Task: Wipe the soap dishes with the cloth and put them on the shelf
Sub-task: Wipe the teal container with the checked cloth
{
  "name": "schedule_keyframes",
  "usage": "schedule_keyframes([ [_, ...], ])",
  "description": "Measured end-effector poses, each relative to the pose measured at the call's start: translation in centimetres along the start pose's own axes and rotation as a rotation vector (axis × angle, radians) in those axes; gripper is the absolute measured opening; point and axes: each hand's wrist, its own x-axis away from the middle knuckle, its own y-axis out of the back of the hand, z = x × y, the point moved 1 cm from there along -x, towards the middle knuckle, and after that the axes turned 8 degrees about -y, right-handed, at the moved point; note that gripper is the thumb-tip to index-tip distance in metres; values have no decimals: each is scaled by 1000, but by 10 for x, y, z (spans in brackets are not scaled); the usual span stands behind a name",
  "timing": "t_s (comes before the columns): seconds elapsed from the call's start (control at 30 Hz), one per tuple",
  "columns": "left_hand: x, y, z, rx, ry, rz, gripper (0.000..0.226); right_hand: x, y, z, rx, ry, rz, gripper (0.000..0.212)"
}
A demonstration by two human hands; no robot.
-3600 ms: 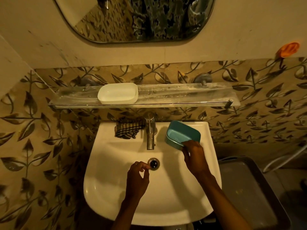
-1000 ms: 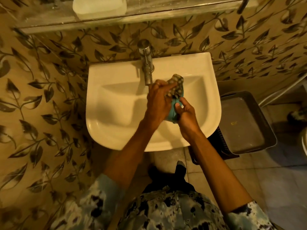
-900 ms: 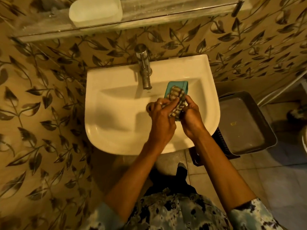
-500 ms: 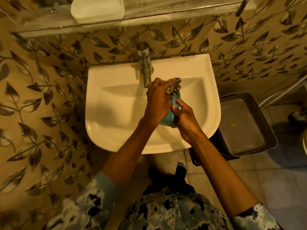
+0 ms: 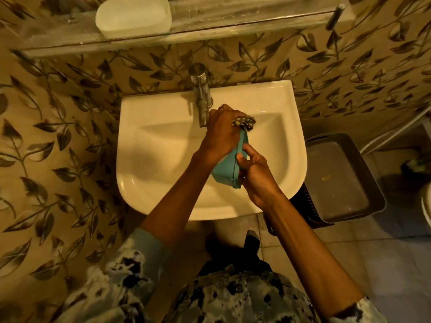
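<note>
Since half second ago, teal soap dish [image 5: 225, 170] tipped further on edge; right hand [image 5: 255, 174] grips it, left hand [image 5: 221, 134] clutches cloth [image 5: 245, 122] over sink [image 5: 149, 145].

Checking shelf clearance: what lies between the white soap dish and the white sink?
In the head view: leaf-patterned wall tile between white soap dish and white sink.

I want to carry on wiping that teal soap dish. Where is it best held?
Grip the teal soap dish by its thin rim at the near end, coming from the right, as the right hand does. It stands on edge, leaving the far end to the cloth.
</note>
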Motion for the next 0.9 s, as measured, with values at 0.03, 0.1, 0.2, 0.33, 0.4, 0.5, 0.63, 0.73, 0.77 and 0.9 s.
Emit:
schedule_keyframes([
  [0.03, 10, -4, -6, 17, 5, -29, 41, -1, 2, 3, -32, 13, -14, 29],
  [0.1, 42, -16, -21, 77, -6, -111, 44, -5, 8, 12, -150, 21, -26, 32],
  [0.2, 92, -30, -26, 140, -42, -234, 45, -6, 21, 16, -270, -18, 39, 41],
  [0.33, 98, -28, -11, 281, 44, -286, 46, 5, 27, 10, -404, -126, 179, 46],
  [0.4, 100, -23, -11, 294, -6, -250, 51, 6, 31, 12, -443, -168, 227, 54],
  [0.5, 111, -17, -6, 329, -81, -191, 53, 0, 35, 24, -362, -239, 262, 70],
  [0.63, 124, -22, 5, 401, -59, -164, 51, -5, 35, 30, -191, -279, 172, 63],
  [0.73, 130, -23, 7, 512, 36, -180, 48, -9, 36, 28, -183, -209, 51, 47],
  [0.77, 131, -23, 8, 540, 60, -200, 46, -10, 36, 28, -199, -184, 43, 44],
  [0.9, 135, -22, 9, 651, 133, -294, 40, -8, 38, 20, -92, -147, 60, 31],
])
